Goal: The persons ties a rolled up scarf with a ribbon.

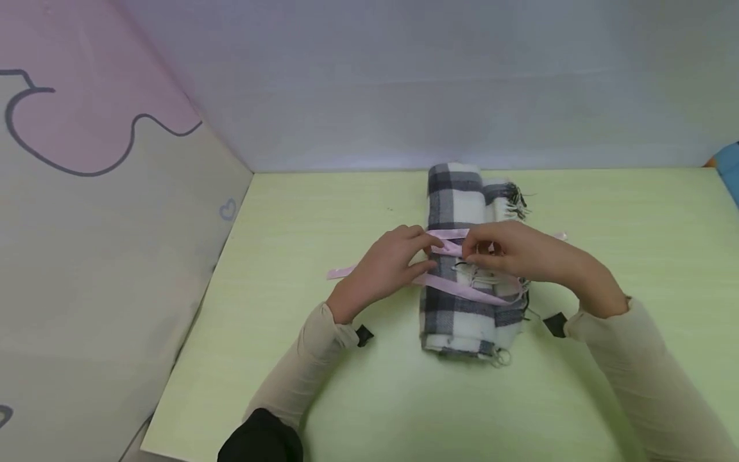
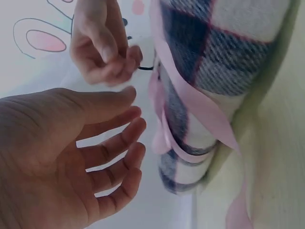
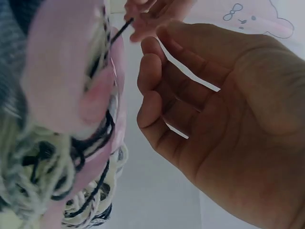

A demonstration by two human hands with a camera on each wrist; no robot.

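A rolled grey and white plaid scarf lies on the green table, its fringe at the right side. A pink ribbon is wrapped across the roll. My left hand is at the roll's left side with relaxed, spread fingers, its fingertips at the ribbon crossing. My right hand rests over the roll's top, its fingers curled and pinching the ribbon at the crossing.
A ribbon tail trails left on the table. A pink and white cartoon panel walls the left side and a grey wall closes the back. A blue thing shows at the far right edge.
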